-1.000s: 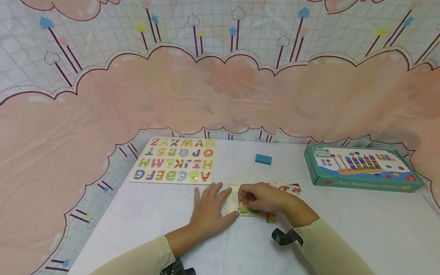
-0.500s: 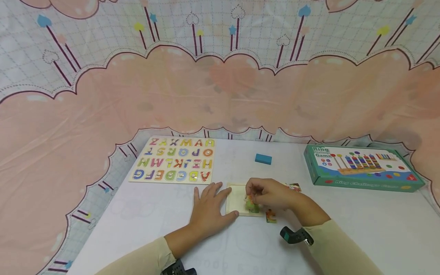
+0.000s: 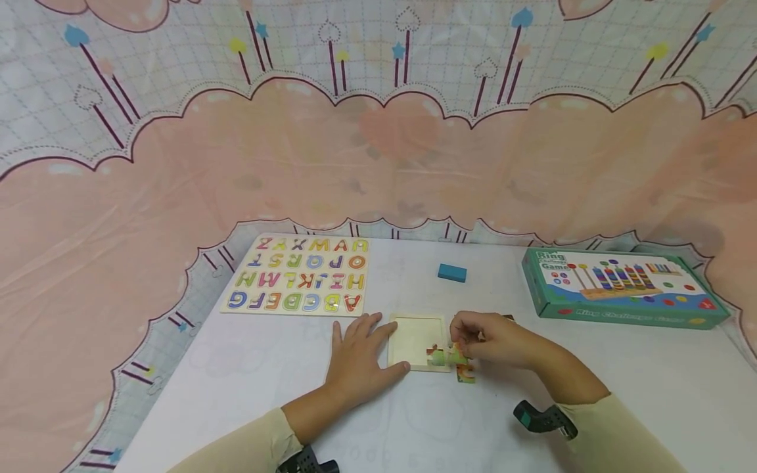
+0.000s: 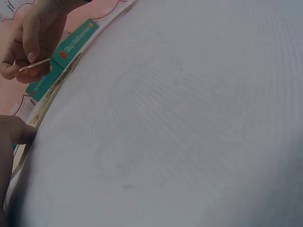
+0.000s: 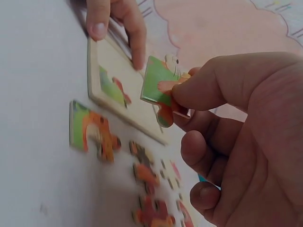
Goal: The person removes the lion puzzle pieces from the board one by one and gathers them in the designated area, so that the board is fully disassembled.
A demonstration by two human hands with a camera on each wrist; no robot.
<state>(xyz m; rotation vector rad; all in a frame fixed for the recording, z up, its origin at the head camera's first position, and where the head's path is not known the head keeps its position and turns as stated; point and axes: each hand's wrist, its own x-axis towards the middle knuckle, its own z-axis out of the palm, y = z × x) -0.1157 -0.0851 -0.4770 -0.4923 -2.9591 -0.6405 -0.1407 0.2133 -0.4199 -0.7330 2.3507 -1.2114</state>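
My left hand (image 3: 363, 361) lies with fingers spread at the left side of a shallow wooden puzzle tray (image 3: 408, 338), its thumb and a fingertip on the rim. One green-and-red puzzle piece (image 3: 435, 357) sits in the tray's near right corner. Just past the tray's right edge, my right hand (image 3: 493, 338) pinches another puzzle piece (image 5: 161, 85) between thumb and fingers, raised above the table. That piece is green and orange with part of a whiskered animal. A loose orange-and-green piece (image 5: 92, 130) lies beside the tray. Several more loose pieces (image 5: 154, 208) are mostly hidden by my right hand in the head view.
An alphabet board (image 3: 298, 274) with coloured letters lies at the back left. A blue block (image 3: 452, 272) sits behind the tray. The green Ring Challenge Game box (image 3: 623, 289) stands at the back right on the white table (image 3: 236, 381).
My right hand has moved right from over the tray to beyond its edge, with the puzzle piece in its fingers. The piece in the tray's corner has come into view. My left hand stays put.
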